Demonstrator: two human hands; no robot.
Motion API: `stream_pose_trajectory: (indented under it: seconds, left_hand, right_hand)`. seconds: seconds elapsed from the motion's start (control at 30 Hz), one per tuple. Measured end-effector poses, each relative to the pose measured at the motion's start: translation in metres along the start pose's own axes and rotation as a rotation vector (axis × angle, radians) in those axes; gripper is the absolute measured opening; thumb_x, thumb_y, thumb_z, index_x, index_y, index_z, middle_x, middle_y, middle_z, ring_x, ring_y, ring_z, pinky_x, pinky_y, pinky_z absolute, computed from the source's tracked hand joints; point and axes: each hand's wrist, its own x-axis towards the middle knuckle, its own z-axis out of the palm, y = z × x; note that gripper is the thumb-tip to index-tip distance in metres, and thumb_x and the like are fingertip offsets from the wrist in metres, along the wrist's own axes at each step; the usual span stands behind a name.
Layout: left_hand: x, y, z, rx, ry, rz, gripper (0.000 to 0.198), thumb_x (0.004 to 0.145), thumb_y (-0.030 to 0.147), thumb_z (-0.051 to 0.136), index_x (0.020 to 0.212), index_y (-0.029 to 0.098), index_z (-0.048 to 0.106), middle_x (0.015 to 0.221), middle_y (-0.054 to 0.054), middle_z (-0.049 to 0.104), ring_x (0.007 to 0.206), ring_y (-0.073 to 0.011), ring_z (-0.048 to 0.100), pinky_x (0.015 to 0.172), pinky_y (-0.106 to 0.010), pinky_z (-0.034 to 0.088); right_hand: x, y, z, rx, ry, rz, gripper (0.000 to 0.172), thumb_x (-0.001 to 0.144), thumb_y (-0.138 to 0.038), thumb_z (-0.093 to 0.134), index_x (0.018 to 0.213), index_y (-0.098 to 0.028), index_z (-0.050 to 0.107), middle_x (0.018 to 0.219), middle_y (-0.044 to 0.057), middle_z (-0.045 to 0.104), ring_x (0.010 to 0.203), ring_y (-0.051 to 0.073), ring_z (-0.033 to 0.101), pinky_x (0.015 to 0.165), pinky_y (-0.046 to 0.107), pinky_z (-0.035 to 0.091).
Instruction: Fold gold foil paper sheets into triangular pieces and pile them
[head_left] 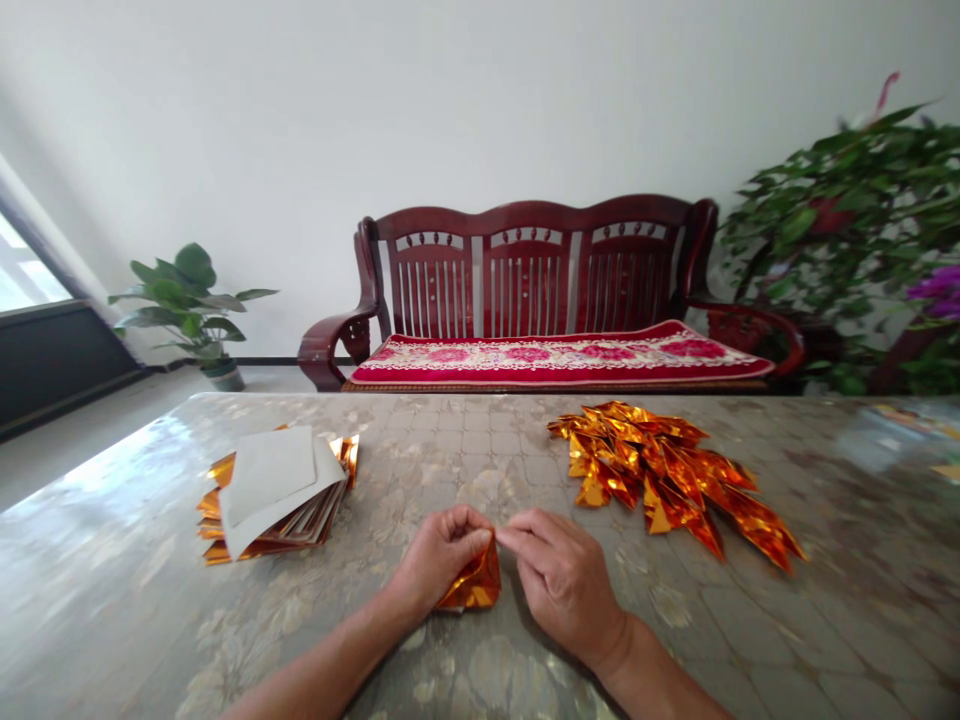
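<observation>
A piece of shiny orange-gold foil paper (pixel 481 588), partly folded, is in front of me just above the tabletop. My left hand (pixel 435 555) is closed on it, thumb and fingers pinching its upper edge and covering part of it. At the paper's top corner, the thumb and index finger of my right hand (pixel 566 575) are pinched together; the bit between them is too small to make out clearly. Left of my hands lies a loose stack of foil sheets (pixel 281 490), with pale backs facing up on top. Folded pointed foil pieces (pixel 667 470) form an overlapping pile on the right.
The table (pixel 360 640) has a patterned, glossy cover. Clear plastic packaging (pixel 885 440) lies at its right side. Beyond stand a dark red wooden bench (pixel 525 280) with a red floral cushion (pixel 562 358), a potted plant (pixel 195 300) and leafy greenery (pixel 840 220).
</observation>
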Motion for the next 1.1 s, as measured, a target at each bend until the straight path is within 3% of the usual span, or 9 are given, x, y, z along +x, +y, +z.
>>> stream_pose_trajectory:
  seconds: [0.2, 0.4, 0.63, 0.8, 1.1]
  left_hand:
    - [0.000, 0.002, 0.001, -0.033, -0.022, 0.002, 0.039, 0.060, 0.045, 0.083, 0.075, 0.013, 0.067, 0.053, 0.004, 0.056, 0.048, -0.0078, 0.045, 0.049, -0.019, 0.032]
    - [0.000, 0.005, 0.002, -0.075, 0.000, -0.005, 0.041, 0.056, 0.046, 0.085, 0.071, 0.012, 0.067, 0.051, 0.003, 0.056, 0.048, -0.0078, 0.045, 0.049, -0.020, 0.031]
    - [0.000, 0.003, 0.003, -0.064, 0.049, 0.018, 0.034, 0.060, 0.041, 0.083, 0.073, 0.013, 0.067, 0.054, 0.003, 0.059, 0.050, -0.0096, 0.049, 0.051, -0.021, 0.036]
    - [-0.001, 0.000, 0.004, 0.020, 0.076, 0.057, 0.027, 0.064, 0.036, 0.079, 0.073, 0.014, 0.068, 0.058, 0.001, 0.062, 0.053, -0.0115, 0.052, 0.053, -0.021, 0.040]
    - [-0.009, 0.002, 0.008, 0.338, 0.113, 0.150, 0.014, 0.077, 0.025, 0.061, 0.077, 0.014, 0.069, 0.065, 0.000, 0.066, 0.060, -0.0135, 0.058, 0.057, -0.021, 0.043]
  right_hand:
    - [0.001, 0.000, 0.003, 0.065, 0.041, 0.006, 0.037, 0.080, -0.001, 0.046, 0.092, -0.024, 0.072, 0.084, 0.004, 0.068, 0.080, 0.017, 0.061, 0.073, 0.027, 0.046]
    - [0.000, -0.001, 0.005, 0.250, 0.024, 0.106, 0.034, 0.083, -0.003, 0.046, 0.091, -0.024, 0.072, 0.088, 0.004, 0.069, 0.084, 0.017, 0.064, 0.076, 0.028, 0.049]
    - [0.001, -0.004, 0.011, 0.351, 0.035, 0.367, 0.019, 0.083, -0.012, 0.051, 0.087, -0.021, 0.067, 0.084, 0.004, 0.069, 0.078, 0.018, 0.064, 0.072, 0.027, 0.049]
    - [0.003, -0.004, 0.016, 0.486, 0.034, 0.568, 0.016, 0.083, -0.022, 0.058, 0.098, -0.020, 0.064, 0.087, 0.004, 0.072, 0.077, 0.018, 0.067, 0.072, 0.027, 0.051]
    - [0.006, -0.005, 0.014, 0.398, -0.038, 0.547, 0.014, 0.084, -0.022, 0.055, 0.077, -0.021, 0.067, 0.073, 0.001, 0.070, 0.070, 0.017, 0.064, 0.066, 0.025, 0.045]
